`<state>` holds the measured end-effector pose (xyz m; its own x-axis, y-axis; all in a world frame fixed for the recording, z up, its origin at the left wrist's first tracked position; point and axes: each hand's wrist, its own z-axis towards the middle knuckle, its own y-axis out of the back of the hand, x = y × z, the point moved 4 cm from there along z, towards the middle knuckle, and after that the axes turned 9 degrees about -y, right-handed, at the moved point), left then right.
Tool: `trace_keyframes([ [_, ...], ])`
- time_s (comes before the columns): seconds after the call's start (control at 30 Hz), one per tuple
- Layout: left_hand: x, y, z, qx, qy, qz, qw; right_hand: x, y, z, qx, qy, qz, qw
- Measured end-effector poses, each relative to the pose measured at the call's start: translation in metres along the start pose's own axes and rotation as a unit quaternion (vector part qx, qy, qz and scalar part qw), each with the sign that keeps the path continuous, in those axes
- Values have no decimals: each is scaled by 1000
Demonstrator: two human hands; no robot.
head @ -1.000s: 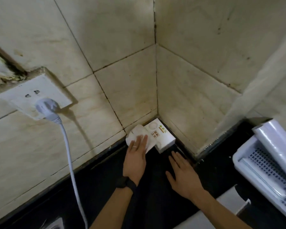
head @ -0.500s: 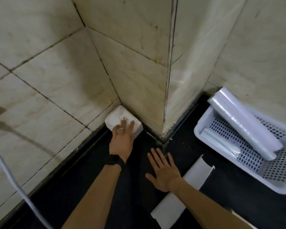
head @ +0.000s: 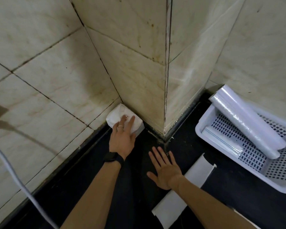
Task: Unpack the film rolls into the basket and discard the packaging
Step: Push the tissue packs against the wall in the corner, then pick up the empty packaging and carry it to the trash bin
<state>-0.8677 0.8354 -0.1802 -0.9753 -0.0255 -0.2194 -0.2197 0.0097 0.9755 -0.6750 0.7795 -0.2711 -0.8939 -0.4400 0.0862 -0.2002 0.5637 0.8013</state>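
Observation:
A white packaging box [head: 118, 114] sits in the tiled wall corner on the dark counter. My left hand [head: 123, 135] lies flat on top of it, fingers spread and pressing, not curled around it. My right hand [head: 163, 169] hovers open over the dark counter, palm down, holding nothing. A white perforated basket [head: 203, 129] stands at the right against the wall. In it lies a film roll [head: 248, 121], leaning on the rim, and a flat wrapped roll box [head: 221, 141] on the bottom. An empty white carton sleeve [head: 188, 184] lies partly under my right forearm.
Cream tiled walls form a jutting corner pillar [head: 165, 80] between box and basket. A white power cable [head: 12, 171] hangs at the lower left. The black counter [head: 221, 212] stretches along the bottom.
The view has swung right, bringing the basket and sleeve fully into sight and losing the wall socket. My left hand stays on the white box; my right hand remains open.

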Motion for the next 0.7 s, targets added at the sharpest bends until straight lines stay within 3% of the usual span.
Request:
trace_keyframes([
  [0.3, -11, 20, -97, -29, 25, -63, 997, 10, 28, -8, 30, -9, 20, 999],
  [0.47, -24, 13, -158, 7, 46, -101, 994, 7, 54, -67, -89, 17, 163, 982],
  [0.7, -62, 10, -217, 24, 35, -126, 991, -19, 8, -202, -202, -20, 276, 939],
])
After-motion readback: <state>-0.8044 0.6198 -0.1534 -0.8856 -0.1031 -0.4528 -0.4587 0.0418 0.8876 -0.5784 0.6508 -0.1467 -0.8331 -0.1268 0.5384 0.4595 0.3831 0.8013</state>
